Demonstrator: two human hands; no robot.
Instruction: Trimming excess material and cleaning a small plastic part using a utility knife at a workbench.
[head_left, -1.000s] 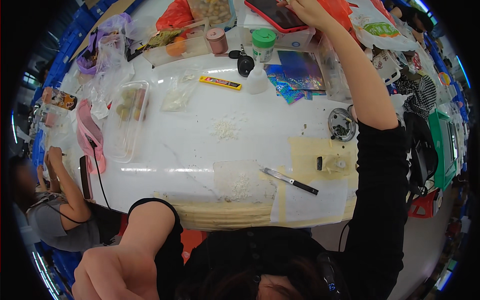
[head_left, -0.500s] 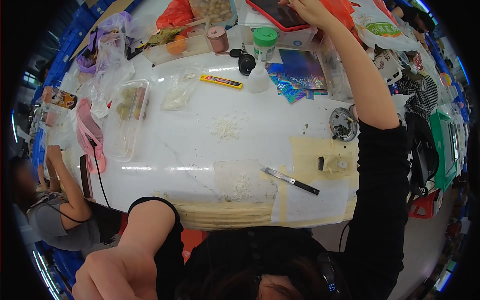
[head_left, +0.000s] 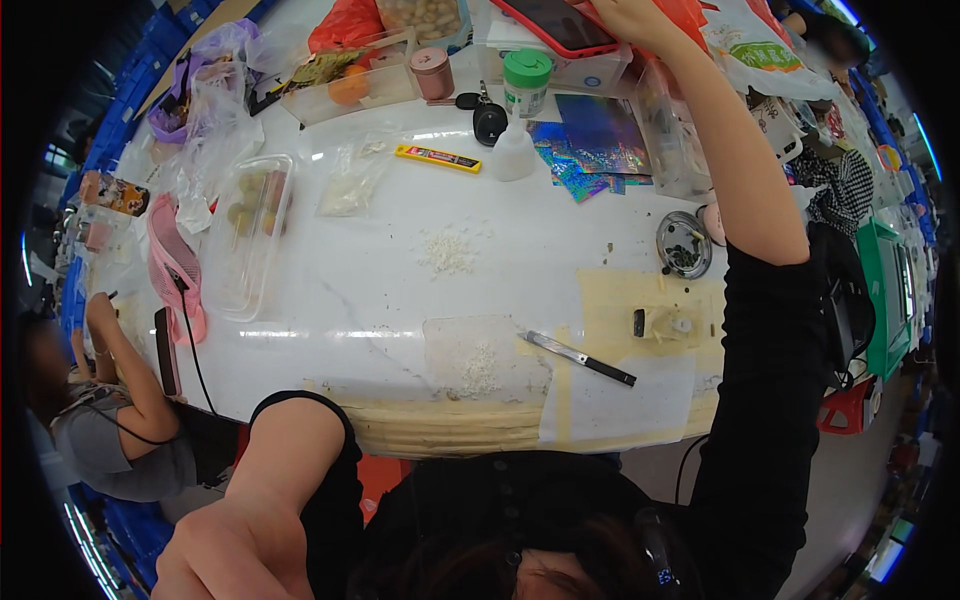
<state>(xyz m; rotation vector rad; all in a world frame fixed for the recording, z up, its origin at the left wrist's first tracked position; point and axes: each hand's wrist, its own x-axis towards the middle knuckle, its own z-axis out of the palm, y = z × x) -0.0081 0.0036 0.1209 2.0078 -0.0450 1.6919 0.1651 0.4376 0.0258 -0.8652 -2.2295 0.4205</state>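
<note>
- While right hand (head_left: pixel 628 14) reaches to the far edge, gripping a red-rimmed tray (head_left: pixel 560 22), left hand (head_left: pixel 235 550) hangs clenched, empty, below the surface (head_left: pixel 380 290).
- Knife (head_left: pixel 580 358) and white granules (head_left: pixel 478 368) lie untouched near the front edge; cutting looks not yet begun.

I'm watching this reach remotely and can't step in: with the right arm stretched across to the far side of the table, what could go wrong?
1. The right hand is on an orange bag above a red tray; tugging might tip it.
2. The forearm passes over the small round dish; lowering it could knock the dish.
3. A slim knife lies near the table edge, where a sleeve could catch it.
</note>
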